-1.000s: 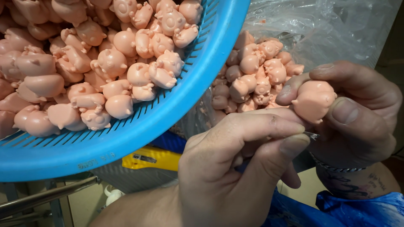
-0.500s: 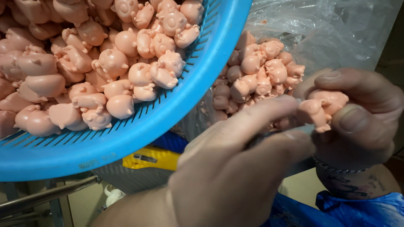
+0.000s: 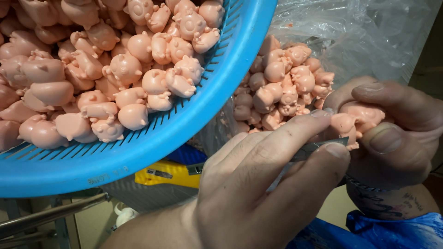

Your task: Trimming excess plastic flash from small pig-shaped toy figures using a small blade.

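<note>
Clear bag (image 3: pixel 369 37) behind; left hand (image 3: pixel 258 193) hides blade (image 3: pixel 314 148), pig figure (image 3: pixel 357 122) partly.

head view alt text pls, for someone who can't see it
The right hand holds a small pink pig figure while the left hand puts a thin blade to it. A blue basket heaped with the same pigs sits at left, and more lie in a clear bag behind.

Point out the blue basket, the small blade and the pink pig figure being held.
blue basket (image 3: pixel 198 120): head view, on its slotted side wall.
small blade (image 3: pixel 308 150): head view, on the flat metal between the finger and thumb.
pink pig figure (image 3: pixel 357 119): head view, on its body.
</note>
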